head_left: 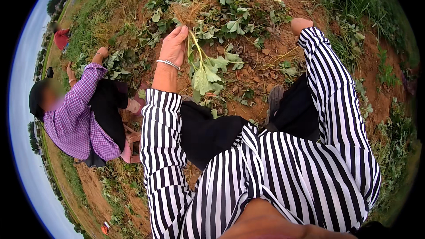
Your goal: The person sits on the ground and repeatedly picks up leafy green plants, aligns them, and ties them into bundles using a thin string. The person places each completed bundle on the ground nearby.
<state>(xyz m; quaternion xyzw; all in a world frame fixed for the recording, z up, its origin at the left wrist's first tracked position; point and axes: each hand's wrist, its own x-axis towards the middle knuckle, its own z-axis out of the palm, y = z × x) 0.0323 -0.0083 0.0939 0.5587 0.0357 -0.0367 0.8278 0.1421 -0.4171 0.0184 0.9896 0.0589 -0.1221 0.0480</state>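
Observation:
My left hand (pixel 174 48), with a silver bracelet at its wrist, pinches an uprooted leafy seedling (pixel 205 76) just below its roots. The brown, stringy roots (pixel 185 14) point up past my fingertips, while the pale green lobed leaves hang down. Out to the right, my right hand (pixel 301 25) is curled closed above the ground, near some loose greenery. Its fingers are mostly hidden, so what it may hold is not visible. Between and beyond both hands lies a heap of cut or pulled plants (pixel 234 11), partly wilted.
A person (pixel 73 115) in a purple checked shirt and dark cap sits low at my left on a pink stool (pixel 129 147), hands among plants. Farther off is another person in red (pixel 61 39). Tall grass (pixel 349 0) grows at the right. My dark shoe (pixel 275 99) rests on reddish soil.

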